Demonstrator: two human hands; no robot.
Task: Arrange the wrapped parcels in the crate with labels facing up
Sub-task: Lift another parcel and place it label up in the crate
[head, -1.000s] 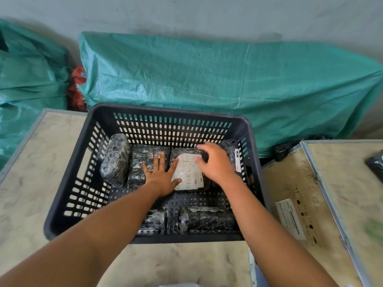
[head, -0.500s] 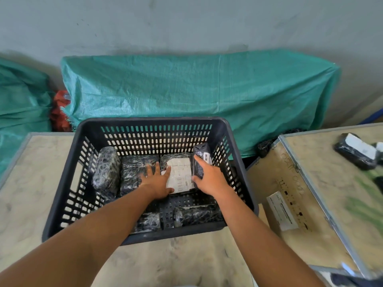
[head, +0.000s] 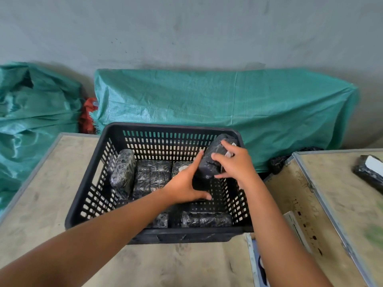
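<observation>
A black slotted crate point(head: 89, 183) stands on a pale table. Several black film-wrapped parcels lie inside: one on edge at the left point(head: 122, 172), a flat one beside it point(head: 152, 176), two along the near wall point(head: 206, 219). A labelled parcel in the back row is mostly hidden behind my left hand. My right hand point(head: 236, 162) grips a black parcel point(head: 213, 160), lifted and tilted over the crate's right side, its white label peeking out under my fingers. My left hand point(head: 186, 183) reaches in with fingers spread, its fingertips touching the lifted parcel's left side.
Green tarps point(head: 207, 100) cover bulky shapes behind the crate and at the left. A wooden case point(head: 331, 204) with metal edging stands at the right, with a labelled black parcel point(head: 371, 170) on top. A dark bag point(head: 277, 162) lies in the gap.
My right hand has lifted the parcel from the crate's right side and tilted it up. My left hand came off the labelled parcel and moved right toward the lifted one.
</observation>
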